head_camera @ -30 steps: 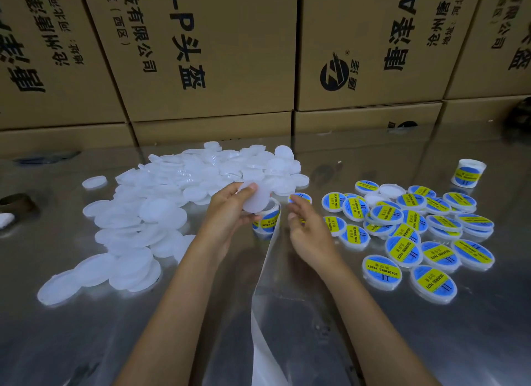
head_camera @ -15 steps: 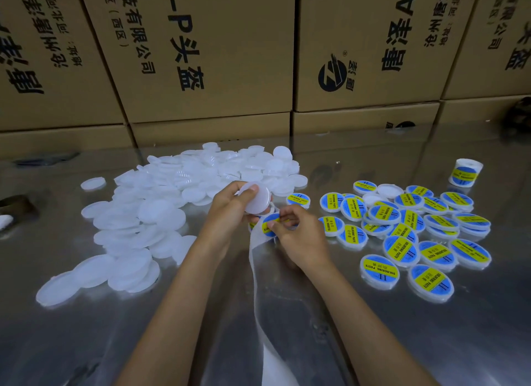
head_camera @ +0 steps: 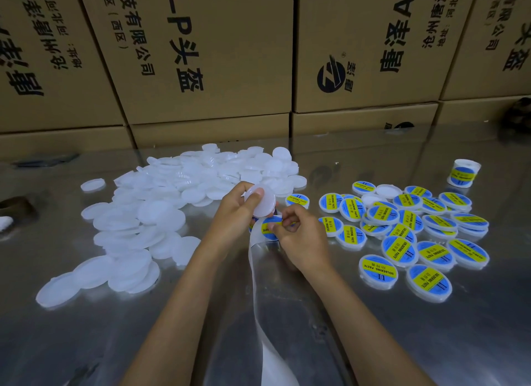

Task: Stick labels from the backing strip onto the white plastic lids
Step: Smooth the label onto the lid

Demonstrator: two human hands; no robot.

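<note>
My left hand (head_camera: pixel 234 210) holds a plain white plastic lid (head_camera: pixel 263 203) upright between thumb and fingers, above the table's middle. Just below it, my right hand (head_camera: pixel 296 230) pinches a round blue and yellow label (head_camera: pixel 268 227) at the top of the translucent backing strip (head_camera: pixel 258 285). The strip hangs down from the hands toward the near edge. Whether the left hand's lower fingers also hold the strip is hidden. A heap of unlabelled white lids (head_camera: pixel 161 207) lies to the left. Labelled lids (head_camera: pixel 408 230) lie spread out to the right.
Stacked cardboard boxes (head_camera: pixel 218 55) wall off the far side of the shiny metal table (head_camera: pixel 431 342). A label roll (head_camera: pixel 463 173) stands at the far right. One labelled lid (head_camera: pixel 297 199) lies just beyond my hands. A dark object (head_camera: pixel 15 206) sits at the left edge.
My right hand came in from the right and took hold of the label on the strip under the lid. My left hand kept the white lid in place.
</note>
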